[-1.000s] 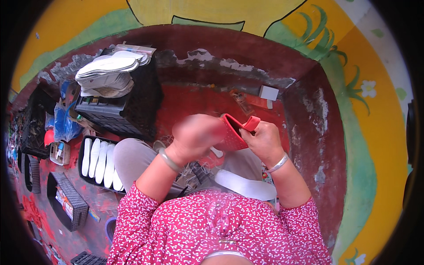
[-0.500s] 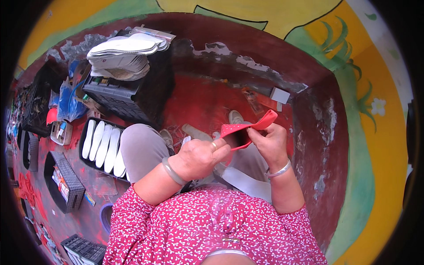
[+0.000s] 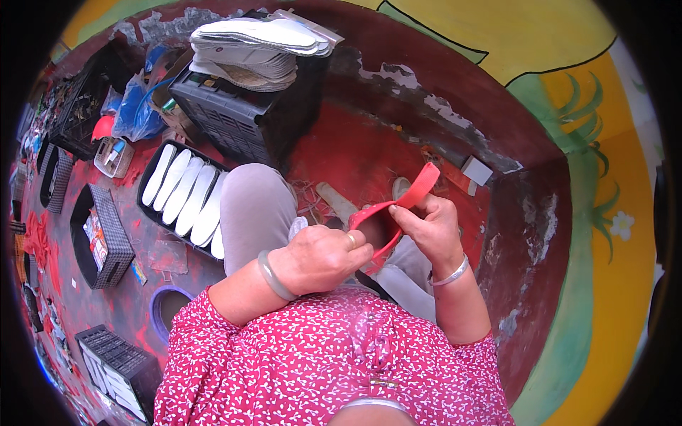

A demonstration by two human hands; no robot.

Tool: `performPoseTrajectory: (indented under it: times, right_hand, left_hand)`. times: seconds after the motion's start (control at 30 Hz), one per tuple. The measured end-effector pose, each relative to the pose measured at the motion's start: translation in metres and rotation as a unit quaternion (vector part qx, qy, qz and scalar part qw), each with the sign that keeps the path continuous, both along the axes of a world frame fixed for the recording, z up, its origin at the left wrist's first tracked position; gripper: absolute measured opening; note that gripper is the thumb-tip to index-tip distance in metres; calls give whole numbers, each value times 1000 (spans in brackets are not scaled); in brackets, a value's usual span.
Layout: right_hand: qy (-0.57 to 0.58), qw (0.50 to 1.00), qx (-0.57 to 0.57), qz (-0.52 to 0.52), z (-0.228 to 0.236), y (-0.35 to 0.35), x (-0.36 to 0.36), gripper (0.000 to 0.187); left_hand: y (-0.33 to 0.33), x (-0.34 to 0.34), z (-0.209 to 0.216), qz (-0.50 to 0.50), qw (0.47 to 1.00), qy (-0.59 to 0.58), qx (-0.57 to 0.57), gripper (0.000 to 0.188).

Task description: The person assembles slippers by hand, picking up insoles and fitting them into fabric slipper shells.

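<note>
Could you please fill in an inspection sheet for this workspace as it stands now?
Surface: grey floor with red patches and scattered scraps.
Job's things: red dotted piece, its opening showing, with a plain red strap sticking up.
Clutter: black basket of white sole-shaped pieces; black crate bearing a white stack; grey patterned basket; blue plastic bag.
Hands: left hand curled at the red piece's left side, fingertips hidden; right hand gripping its right side.
Cables: nothing seen for certain.
Surroundings: dark red wall with peeling patches.
</note>
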State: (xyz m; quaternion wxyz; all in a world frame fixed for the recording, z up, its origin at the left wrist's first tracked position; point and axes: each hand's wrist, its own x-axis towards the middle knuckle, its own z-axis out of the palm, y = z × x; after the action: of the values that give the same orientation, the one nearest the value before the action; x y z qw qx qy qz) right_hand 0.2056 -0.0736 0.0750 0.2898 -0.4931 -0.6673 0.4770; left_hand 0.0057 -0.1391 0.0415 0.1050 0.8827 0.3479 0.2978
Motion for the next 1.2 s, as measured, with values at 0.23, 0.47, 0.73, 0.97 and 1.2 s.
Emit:
performPoseTrajectory:
  times: [0.23,0.47,0.73,0.97,1.2]
  right_hand:
    - [135,991,-21,12,-19,30,27,47]
    - [365,907,-203,57,-39,15,42,81]
    - [325,938,-113,52,-30,5,42,61]
    - [491,838,-233,54,-21,-2,51,75]
    - [378,920,-93,43,-31,-4,62,84]
  left_hand:
    - [6,-16,-33,133,704,-594,-367,10]
    - [15,-42,-27,120,542,-720,-417,12]
    - [10,-30,-15,105,512,-687,-505,15]
    - [-4,-32,-13,19,770,-474,-428,20]
    - [0,-34,-22,-136,720,-428,-530,46]
